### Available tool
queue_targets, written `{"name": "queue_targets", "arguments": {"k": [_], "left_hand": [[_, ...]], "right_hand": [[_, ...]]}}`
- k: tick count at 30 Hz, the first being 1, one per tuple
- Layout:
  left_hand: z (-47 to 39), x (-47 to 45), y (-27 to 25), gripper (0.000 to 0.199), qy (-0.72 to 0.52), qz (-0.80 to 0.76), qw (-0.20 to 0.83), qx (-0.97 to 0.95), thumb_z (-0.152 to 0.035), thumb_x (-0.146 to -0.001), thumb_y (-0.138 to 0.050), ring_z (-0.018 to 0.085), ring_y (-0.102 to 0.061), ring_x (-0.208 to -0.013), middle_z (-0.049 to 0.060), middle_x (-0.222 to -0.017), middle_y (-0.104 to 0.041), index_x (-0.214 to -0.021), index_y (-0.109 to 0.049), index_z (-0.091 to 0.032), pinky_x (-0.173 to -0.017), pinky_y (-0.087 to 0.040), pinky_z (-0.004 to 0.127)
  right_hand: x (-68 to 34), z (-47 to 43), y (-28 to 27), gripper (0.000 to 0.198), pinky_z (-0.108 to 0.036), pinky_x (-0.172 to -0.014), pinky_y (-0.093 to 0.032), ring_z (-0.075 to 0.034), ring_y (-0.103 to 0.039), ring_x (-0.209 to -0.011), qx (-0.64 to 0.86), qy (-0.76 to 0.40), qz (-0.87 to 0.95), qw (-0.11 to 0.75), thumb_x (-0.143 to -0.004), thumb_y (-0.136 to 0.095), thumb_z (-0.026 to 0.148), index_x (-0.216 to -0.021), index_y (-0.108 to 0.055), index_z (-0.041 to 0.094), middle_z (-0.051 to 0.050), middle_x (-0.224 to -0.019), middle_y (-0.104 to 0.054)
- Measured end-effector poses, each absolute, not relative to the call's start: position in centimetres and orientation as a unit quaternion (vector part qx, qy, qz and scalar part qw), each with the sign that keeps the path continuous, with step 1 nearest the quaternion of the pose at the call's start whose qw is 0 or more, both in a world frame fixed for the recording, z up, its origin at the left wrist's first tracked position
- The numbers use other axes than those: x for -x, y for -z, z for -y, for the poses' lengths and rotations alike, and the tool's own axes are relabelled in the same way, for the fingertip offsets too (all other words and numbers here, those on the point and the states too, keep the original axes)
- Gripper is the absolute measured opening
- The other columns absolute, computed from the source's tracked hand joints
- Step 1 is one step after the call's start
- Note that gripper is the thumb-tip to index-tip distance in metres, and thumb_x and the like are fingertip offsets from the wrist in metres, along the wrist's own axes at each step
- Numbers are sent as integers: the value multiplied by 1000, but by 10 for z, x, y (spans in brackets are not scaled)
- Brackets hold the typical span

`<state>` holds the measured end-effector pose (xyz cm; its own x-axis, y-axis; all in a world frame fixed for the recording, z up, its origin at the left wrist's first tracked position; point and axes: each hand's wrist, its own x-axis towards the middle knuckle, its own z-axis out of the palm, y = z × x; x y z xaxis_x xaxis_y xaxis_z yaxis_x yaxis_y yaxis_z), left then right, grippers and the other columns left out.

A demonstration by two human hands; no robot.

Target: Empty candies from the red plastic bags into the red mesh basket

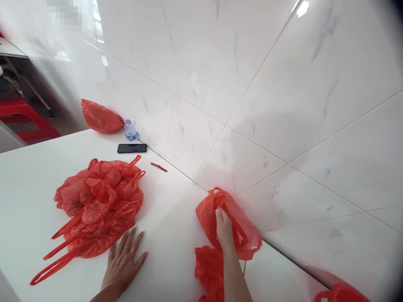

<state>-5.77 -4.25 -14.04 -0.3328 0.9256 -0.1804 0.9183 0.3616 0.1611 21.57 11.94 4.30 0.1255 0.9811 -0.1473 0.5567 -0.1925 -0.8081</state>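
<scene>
My left hand [124, 261] lies on the white tabletop with its fingers spread, fingertips at the near edge of a heap of red plastic bags [103, 197]. Long handle loops stick out of that heap towards the lower left. My right hand [223, 225] is closed at the mouth of another red plastic bag [244, 218], which stands against the tiled wall; the ends of some fingers are hidden in the plastic. Under my right forearm is a crumpled red plastic bag [209, 268], partly covered by the arm.
Beyond the heap are a black phone [132, 148], a small water bottle [130, 131] and a red bag [102, 118] by the wall. A thin dark-red strip [159, 167] lies nearby. Red stools [30, 119] stand at far left, and a red plastic object [341, 292] at lower right.
</scene>
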Motion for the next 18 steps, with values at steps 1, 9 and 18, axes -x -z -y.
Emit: {"name": "queue_targets", "arguments": {"k": [1, 9, 18], "left_hand": [[42, 58, 140, 69, -16, -815, 122, -566, -54, -86, -36, 28, -13, -147, 5, -160, -20, -148, -33, -23, -116, 1, 50], [43, 59, 145, 68, -28, -815, 122, -565, -53, -87, -37, 29, -13, -147, 6, -160, -20, -148, -33, -23, -116, -2, 52], [42, 59, 147, 68, -35, -813, 127, -567, -52, -87, -37, 29, -12, -147, 5, -161, -19, -149, -33, -24, -116, 0, 52]], "right_hand": [[-219, -117, -49, 54, -33, -80, -47, -24, -60, -101, 691, -338, 552, 322, -88, -36, 58, -113, -62, 17, -11, -112, -66], [-251, -101, -76, 49, -35, -83, -49, -25, -60, -104, 662, -351, 597, 286, -84, -50, 53, -119, -59, 20, -10, -120, -64], [-256, -72, -38, 46, -36, -98, -45, -25, -53, -120, 713, -306, 545, 318, -84, -48, 48, -120, -59, 22, -8, -131, -57]]}}
